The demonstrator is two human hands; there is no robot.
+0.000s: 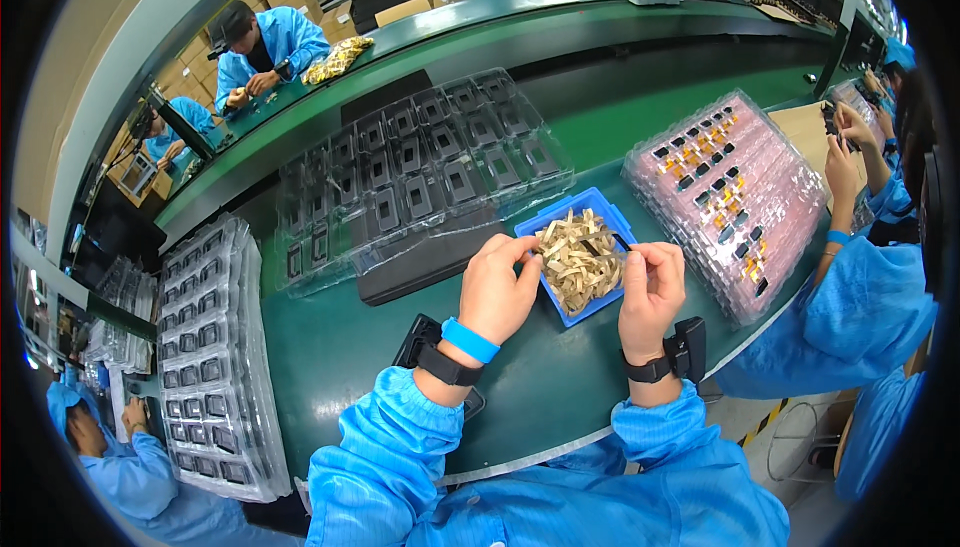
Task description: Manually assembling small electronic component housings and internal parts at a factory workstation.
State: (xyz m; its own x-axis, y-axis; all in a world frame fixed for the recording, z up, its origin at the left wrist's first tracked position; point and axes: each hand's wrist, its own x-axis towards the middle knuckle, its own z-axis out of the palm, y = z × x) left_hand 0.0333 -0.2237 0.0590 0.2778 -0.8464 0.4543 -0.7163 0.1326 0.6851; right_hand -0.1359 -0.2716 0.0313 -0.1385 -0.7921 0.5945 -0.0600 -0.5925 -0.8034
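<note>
A blue plastic bin [612,209] filled with loose tan strips [580,272] sits on the green worktop between my hands. My left hand [500,289] is closed in a pinch at the bin's left side, its fingertips over the rim. On the opposite side, my right hand [652,295] is also pinched, thumb against fingers, beside the bin's right edge. Something thin and dark [603,244] shows above the strips near my right fingertips. What each pinch holds is too small to make out. Dark bands circle both wrists, with a blue band on the left one.
Clear trays of black frames [410,162] rest on a black box [430,265] beyond my left hand. Stacked trays [210,357] stand at the left. Pink trays [725,202] holding small black-and-orange parts lie at the right, near a co-worker's sleeve [865,292].
</note>
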